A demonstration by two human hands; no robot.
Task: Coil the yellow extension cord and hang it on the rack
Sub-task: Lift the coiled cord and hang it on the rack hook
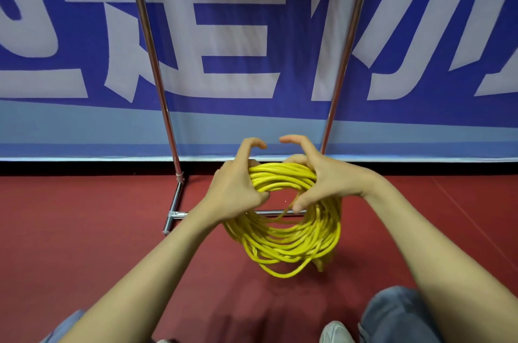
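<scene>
The yellow extension cord [288, 241] hangs as a thick coil of many loops just above the red floor. My left hand [238, 185] grips the coil's upper left side, thumb through the middle, index finger lifted. My right hand [316, 177] holds the upper right side, thumb pressing a strand inside the loop, index finger raised. The chrome rack [152, 57] stands right behind the coil, with two upright poles and a low crossbar passing behind the cord. The rack's top rail lies outside the view.
A blue banner [252, 34] with large white characters covers the wall behind the rack. The rack's foot [173, 211] rests on the red floor [84, 230] at left. My knees in blue jeans [398, 314] and a white shoe [335, 333] show at the bottom.
</scene>
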